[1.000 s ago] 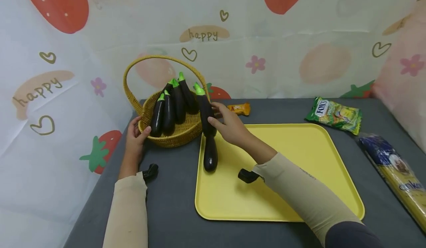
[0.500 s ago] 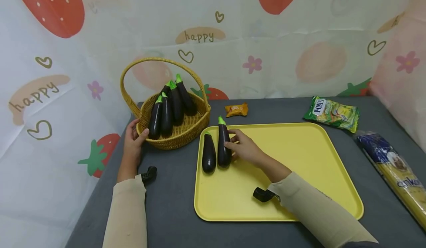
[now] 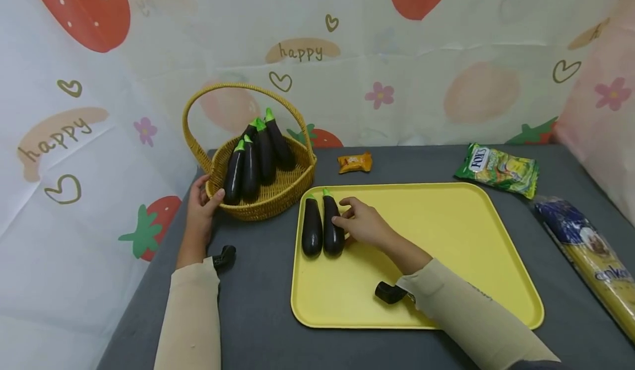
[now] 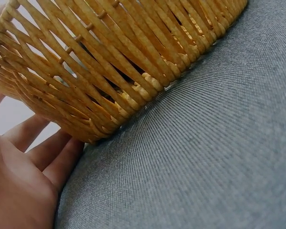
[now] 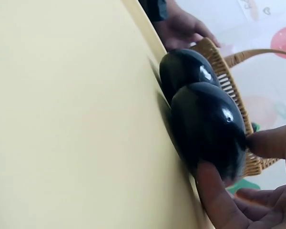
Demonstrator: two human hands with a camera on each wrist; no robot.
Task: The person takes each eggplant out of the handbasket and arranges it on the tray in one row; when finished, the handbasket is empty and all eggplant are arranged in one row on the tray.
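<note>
Two dark, glossy eggplants lie side by side at the left end of the yellow tray [image 3: 416, 304]. My right hand [image 3: 364, 224] holds the right-hand eggplant [image 3: 333, 229] between thumb and fingers. The right wrist view shows a fingertip and the thumb against that eggplant [image 5: 207, 124]. The other eggplant [image 3: 311, 229] lies just to its left. My left hand [image 3: 200, 210] grips the left side of the wicker basket [image 3: 268, 209], thumb at the rim and fingers along the outer wall [image 4: 109, 47]. Several eggplants [image 3: 250, 169] with green stems lean inside the basket.
Behind the tray lies a small orange packet [image 3: 355, 162]. A green FOX'S bag [image 3: 498, 170] is at the back right, and a long blue-and-yellow package [image 3: 587, 254] lies along the tray's right side. The basket's tall handle [image 3: 243, 86] arches over its eggplants.
My right hand has carried an eggplant from beside the basket's right rim down onto the tray, where it now lies flat next to the other. My left hand stays on the basket.
</note>
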